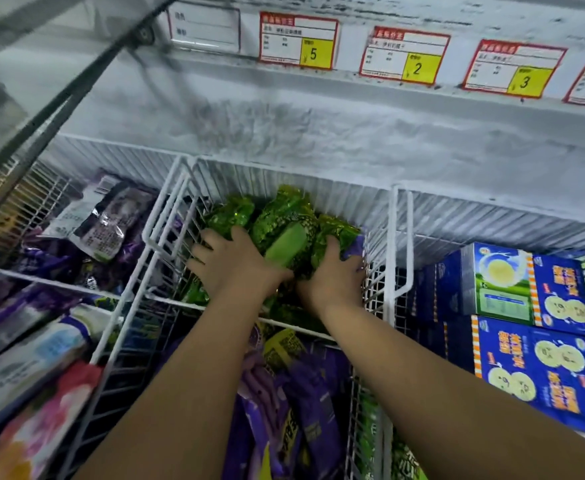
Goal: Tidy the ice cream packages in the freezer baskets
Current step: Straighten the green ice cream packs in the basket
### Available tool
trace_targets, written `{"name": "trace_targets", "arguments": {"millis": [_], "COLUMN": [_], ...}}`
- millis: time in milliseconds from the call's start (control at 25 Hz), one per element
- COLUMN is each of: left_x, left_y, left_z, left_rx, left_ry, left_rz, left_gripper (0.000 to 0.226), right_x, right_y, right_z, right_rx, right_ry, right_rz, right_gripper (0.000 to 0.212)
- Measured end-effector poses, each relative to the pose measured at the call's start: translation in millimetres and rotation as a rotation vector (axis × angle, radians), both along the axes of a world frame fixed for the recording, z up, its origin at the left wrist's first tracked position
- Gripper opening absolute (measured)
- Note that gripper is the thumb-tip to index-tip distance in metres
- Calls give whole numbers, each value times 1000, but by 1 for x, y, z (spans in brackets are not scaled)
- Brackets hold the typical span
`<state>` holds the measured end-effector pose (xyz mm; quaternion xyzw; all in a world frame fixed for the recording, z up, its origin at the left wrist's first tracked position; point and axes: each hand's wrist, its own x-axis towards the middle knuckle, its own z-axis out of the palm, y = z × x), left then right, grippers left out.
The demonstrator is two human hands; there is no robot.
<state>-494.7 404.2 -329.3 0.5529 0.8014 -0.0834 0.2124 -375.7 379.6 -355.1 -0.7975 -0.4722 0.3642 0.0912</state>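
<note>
A white wire freezer basket (390, 237) is enclosing both hands. Green ice cream packages (284, 216) are lying under and just beyond the fingers. The left hand (235, 265) is pressing them, fingers spread; the right hand (332, 275) is touching them, fingers bent, grip unclear.

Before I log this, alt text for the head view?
A left hand and right hand rest on green ice cream packages in a white wire basket of a frosted freezer. Purple packages lie nearby; blue boxes stand at right.
</note>
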Motion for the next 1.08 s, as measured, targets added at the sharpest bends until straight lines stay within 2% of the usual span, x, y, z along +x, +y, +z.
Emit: {"name": "trace_targets", "arguments": {"millis": [80, 200, 280, 400, 600, 760, 880, 1080], "left_x": [-2, -7, -7, -4, -5, -3, 0, 4], "left_y": [0, 3, 5, 4, 1, 4, 0, -9], "left_z": [2, 1, 1, 2, 2, 4, 5, 25], "left_rx": [19, -65, -104, -47, 2, -98, -14, 186], "left_ry": [-41, -67, 7, 90, -28, -27, -46, -53], "left_rz": [18, 0, -43, -72, -52, -31, -16, -60], "left_gripper": [111, 114, 115, 106, 102, 106, 97, 67], "right_x": [-2, -5, -5, -4, -5, -5, -6, -14], "right_y": [-1, -1, 0, 0, 0, 1, 0, -1], "right_z": [-2, -2, -2, -2, 2, 2, 2, 21], "right_rx": [-8, -29, -28, -35, -31, -47, -13, 154], "right_ry": [32, 8, -41, -87, -173, -176, -171, -175], "right_rz": [3, 51, 78, 86, 106, 120, 117, 153], "right_gripper": [89, 90, 88, 82, 81, 83, 81, 85]}}
